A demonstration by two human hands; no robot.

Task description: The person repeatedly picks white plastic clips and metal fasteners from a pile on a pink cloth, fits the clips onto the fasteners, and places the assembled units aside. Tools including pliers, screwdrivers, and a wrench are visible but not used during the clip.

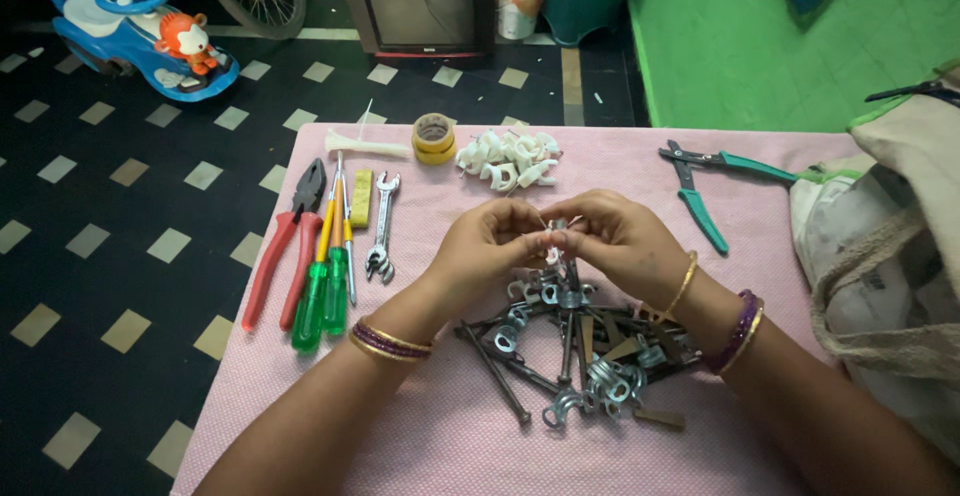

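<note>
Hands, left hand (490, 244) and right hand (615, 241), pinch seemingly one clip (553, 254) over pink tablecloth (420, 426), checkered floor (130, 216).

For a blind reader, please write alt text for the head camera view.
Two hands, left hand and right hand, pinch a small metal clip above a pile of nails and clips on a pink cloth. Pliers and screwdrivers lie left.
</note>
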